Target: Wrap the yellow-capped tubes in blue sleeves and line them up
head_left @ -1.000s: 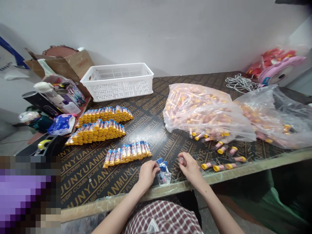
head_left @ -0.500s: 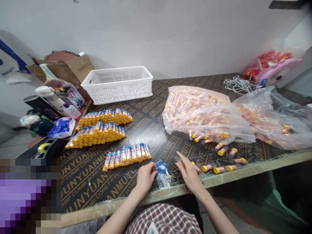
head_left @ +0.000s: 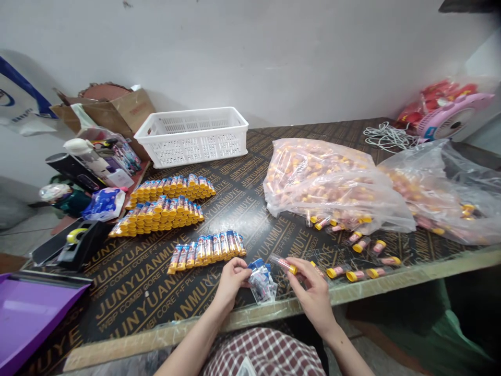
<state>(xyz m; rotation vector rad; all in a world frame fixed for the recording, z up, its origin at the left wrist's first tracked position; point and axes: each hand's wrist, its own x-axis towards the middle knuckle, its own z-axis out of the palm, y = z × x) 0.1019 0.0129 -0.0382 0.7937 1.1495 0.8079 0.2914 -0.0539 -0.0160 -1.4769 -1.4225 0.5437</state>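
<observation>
The right hand (head_left: 313,292) has its fingers clamped on a yellow-capped clear tube (head_left: 282,263), just beside the blue-topped plastic sleeves (head_left: 263,284) on the bench (head_left: 250,219). The left hand's (head_left: 232,282) fingers bunch at the sleeves' edge; I can't tell whether they grip one.

Diffuse light leaves a pale glare on the dark tabletop (head_left: 250,225), mid-frame.

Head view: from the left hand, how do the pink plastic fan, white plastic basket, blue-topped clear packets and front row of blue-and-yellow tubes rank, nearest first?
1. Clear packets: right at the left hand.
2. Front tube row: just beyond, leftward.
3. White basket: back left.
4. Pink fan: far back right.
</observation>
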